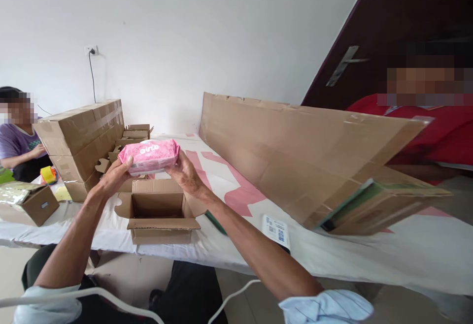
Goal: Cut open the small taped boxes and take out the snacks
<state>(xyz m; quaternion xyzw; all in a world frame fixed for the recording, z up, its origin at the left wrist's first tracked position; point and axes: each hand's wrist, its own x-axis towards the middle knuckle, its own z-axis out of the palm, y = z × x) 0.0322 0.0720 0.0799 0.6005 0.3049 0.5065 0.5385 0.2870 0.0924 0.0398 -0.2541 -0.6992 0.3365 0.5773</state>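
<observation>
Pink packet [149, 155] is hovering just above the open carton [159, 214] near the table [369, 260] edge, left hand [111, 176] and right hand [186, 172] fingers clamping its ends (keeping it level should help it drop in flat).

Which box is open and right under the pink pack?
The small box at the table's near edge, flaps spread, nothing visible inside. It sits below the pink pack. The stacked boxes are taped shut.
</observation>
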